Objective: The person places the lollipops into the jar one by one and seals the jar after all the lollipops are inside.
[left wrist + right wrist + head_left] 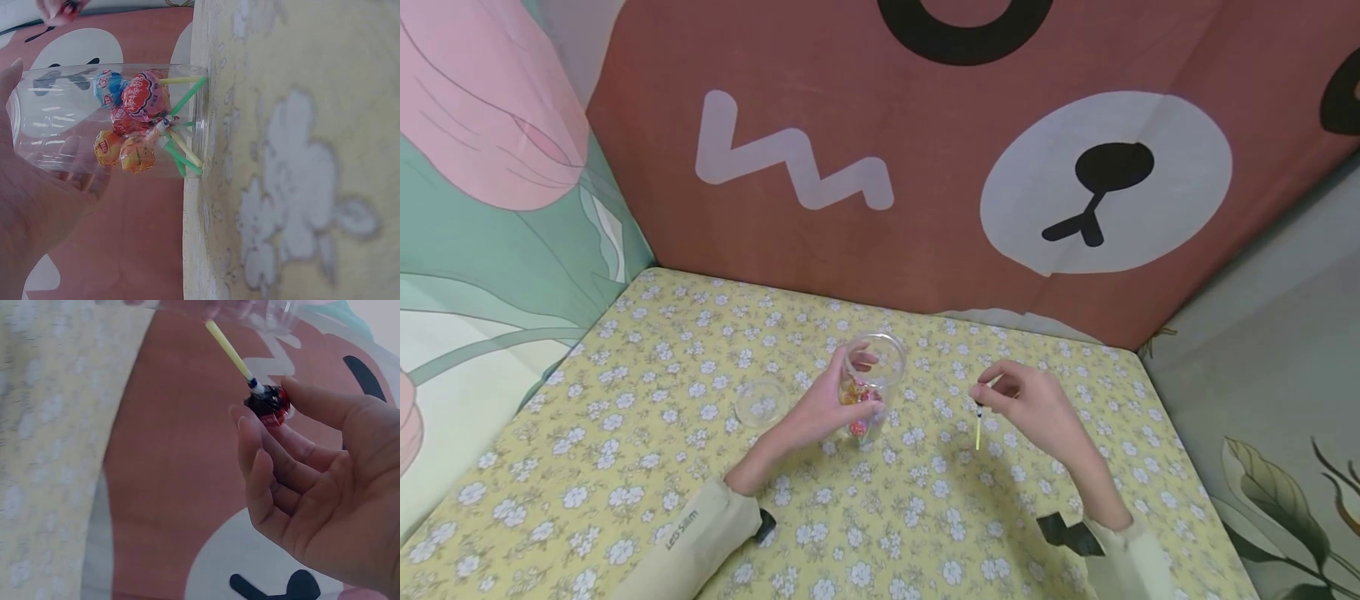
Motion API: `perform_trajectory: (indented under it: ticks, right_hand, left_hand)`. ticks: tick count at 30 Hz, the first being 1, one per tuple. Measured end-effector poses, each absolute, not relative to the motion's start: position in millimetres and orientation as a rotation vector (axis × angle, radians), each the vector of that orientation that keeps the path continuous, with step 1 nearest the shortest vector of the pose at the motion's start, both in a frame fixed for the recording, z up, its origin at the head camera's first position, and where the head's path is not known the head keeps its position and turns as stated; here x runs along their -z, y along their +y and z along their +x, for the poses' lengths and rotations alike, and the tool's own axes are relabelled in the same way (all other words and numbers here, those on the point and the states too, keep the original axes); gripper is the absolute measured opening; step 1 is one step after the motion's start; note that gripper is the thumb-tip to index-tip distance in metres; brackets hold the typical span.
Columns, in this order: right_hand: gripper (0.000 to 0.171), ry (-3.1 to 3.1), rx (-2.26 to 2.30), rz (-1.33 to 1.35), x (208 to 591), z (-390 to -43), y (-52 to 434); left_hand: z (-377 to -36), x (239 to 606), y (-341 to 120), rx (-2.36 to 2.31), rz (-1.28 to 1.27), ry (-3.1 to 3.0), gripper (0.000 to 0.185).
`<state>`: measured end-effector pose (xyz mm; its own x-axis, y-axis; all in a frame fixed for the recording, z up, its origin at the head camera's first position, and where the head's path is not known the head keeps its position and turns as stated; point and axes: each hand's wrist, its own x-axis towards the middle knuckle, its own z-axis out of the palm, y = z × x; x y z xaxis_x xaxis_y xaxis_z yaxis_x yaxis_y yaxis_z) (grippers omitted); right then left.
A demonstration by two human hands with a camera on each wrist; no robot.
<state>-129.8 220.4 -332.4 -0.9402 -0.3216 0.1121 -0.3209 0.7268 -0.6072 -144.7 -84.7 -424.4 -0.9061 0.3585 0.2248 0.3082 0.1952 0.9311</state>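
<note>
A clear plastic jar (876, 367) stands upright and uncapped on the flowered tablecloth. My left hand (820, 408) grips its side, thumb in front and fingers behind. Inside, several wrapped lollipops (134, 115) lie with yellow and green sticks pointing down to the jar's base. To the right of the jar, my right hand (1030, 408) pinches a lollipop by its dark red-and-black wrapped head (269, 405) between thumb and fingertips. Its yellow stick (978, 431) hangs downward, over the cloth.
A round clear lid (762, 403) lies on the yellow flowered tablecloth (880, 533) left of the jar. Behind the table rises a reddish-brown cloth wall (925, 233) with a cartoon face. Patterned cloth panels (1285, 350) close in both sides.
</note>
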Motion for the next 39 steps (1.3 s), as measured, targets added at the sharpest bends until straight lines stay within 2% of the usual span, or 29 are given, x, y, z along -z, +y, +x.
perform_trajectory:
  ticks: [25,32,39]
  right_hand:
    - [0.012,3.064,1.251,-0.713,278,-146,175]
    - [0.010,3.023,1.414,-0.784,272,-149,157]
    - [0.014,2.966,1.482,-0.813,270,-151,140]
  left_hand:
    - [-144,424,-84,-1.848,0.634,2.399,0.082]
    - [-144,424,-84,-1.853,0.645,2.391,0.083]
    - [-146,425,-85,-1.865,0.660,2.367,0.085]
